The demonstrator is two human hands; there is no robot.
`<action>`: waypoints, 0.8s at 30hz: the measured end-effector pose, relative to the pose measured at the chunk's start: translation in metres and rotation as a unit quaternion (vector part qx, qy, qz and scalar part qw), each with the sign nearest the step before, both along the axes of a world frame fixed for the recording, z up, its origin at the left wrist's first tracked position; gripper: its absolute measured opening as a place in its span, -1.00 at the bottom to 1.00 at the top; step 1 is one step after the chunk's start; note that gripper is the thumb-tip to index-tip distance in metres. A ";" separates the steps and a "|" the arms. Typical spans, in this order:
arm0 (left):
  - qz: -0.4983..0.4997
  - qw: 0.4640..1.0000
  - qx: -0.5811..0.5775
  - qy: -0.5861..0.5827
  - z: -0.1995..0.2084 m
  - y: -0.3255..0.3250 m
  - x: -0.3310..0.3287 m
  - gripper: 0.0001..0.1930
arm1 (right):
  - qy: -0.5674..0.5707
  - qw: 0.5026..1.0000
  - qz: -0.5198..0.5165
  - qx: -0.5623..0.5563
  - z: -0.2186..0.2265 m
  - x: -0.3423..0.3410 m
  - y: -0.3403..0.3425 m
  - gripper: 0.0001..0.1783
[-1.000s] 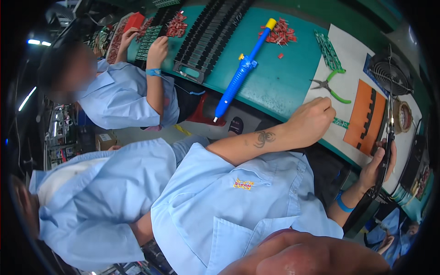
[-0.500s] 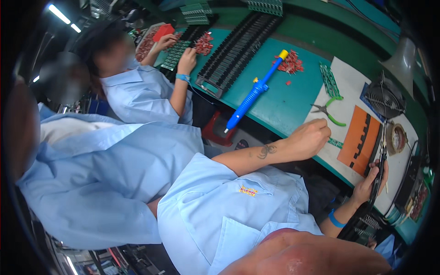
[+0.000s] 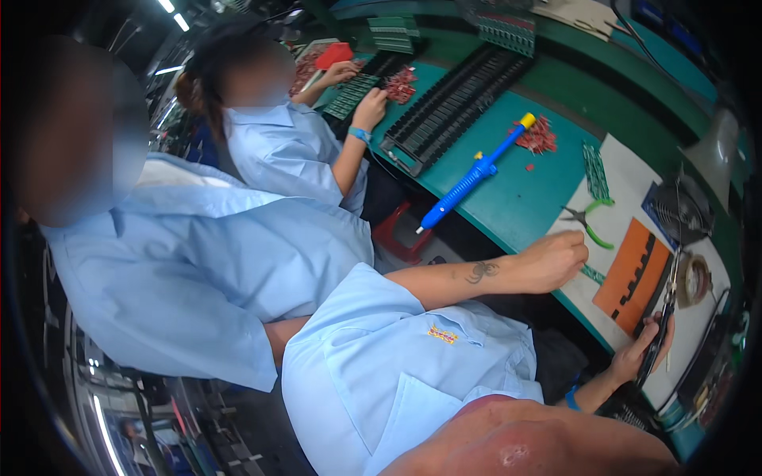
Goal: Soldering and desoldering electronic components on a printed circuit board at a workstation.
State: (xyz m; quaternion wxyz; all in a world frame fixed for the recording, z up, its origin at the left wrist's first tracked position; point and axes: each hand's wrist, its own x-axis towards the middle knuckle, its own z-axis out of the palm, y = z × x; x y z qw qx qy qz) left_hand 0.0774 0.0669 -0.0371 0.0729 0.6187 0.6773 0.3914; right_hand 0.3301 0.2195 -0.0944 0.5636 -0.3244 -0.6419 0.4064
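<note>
Plainly, a right hand (image 3: 644,349) wrapped round a tool, a left hand (image 3: 558,262) curled at the sheet's edge

The right hand is clamped on a black-handled tool (image 3: 658,343), fingers and thumb together about the grip, the thin metal shaft pointing away from the wrist toward a round black fan (image 3: 681,210); a blue band (image 3: 573,397) circles that wrist. The left hand has its fingers drawn together like a loose fist; whether it pinches anything one cannot tell, since the fingertips are hidden; a narrow green circuit strip (image 3: 592,275) shows just beside it, lying over the white sheet (image 3: 629,189) on the green bench (image 3: 516,202).

Between the two hands, a little farther in, lies an orange sheet (image 3: 618,278) with a black stepped pattern along it; a tape roll (image 3: 695,279) sits near the shaft; green-handled cutters (image 3: 600,232) lie beyond the left hand, with green circuit boards (image 3: 594,172) farther off.

Leftward, a blue tube tool (image 3: 460,193) with a yellow end lies slanting, that end touching or overlapping a pile of red parts (image 3: 540,136); past it stretches a long black rack (image 3: 452,101); beyond that a co-worker (image 3: 278,147) in light blue has both hands near more green boards (image 3: 352,97); another person (image 3: 230,254), in a light-blue shirt, is nearer.
</note>
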 end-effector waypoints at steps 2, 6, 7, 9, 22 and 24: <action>-0.011 1.000 -0.016 -0.010 0.000 0.001 -0.001 -0.94 | -0.004 0.999 -0.030 -0.012 0.001 0.000 -0.002 -0.56; -0.022 1.000 0.004 -0.011 -0.002 0.003 0.000 -0.94 | 0.030 0.999 -0.009 0.008 0.003 -0.001 -0.006 -0.54; -0.006 1.000 0.017 -0.002 -0.002 0.003 -0.001 -0.94 | 0.029 1.000 0.000 0.009 0.004 -0.001 -0.007 -0.53; -0.003 1.000 0.018 -0.002 0.001 0.003 0.001 -0.93 | 0.037 0.999 0.005 0.015 0.006 -0.002 -0.008 -0.52; 0.348 0.923 -0.106 0.127 0.042 -0.029 -0.112 -0.90 | 0.047 0.998 0.021 0.027 0.006 -0.003 -0.009 -0.50; 0.314 0.938 -0.075 0.127 0.040 -0.026 -0.111 -0.91 | 0.044 0.998 0.014 0.030 0.006 -0.003 -0.008 -0.50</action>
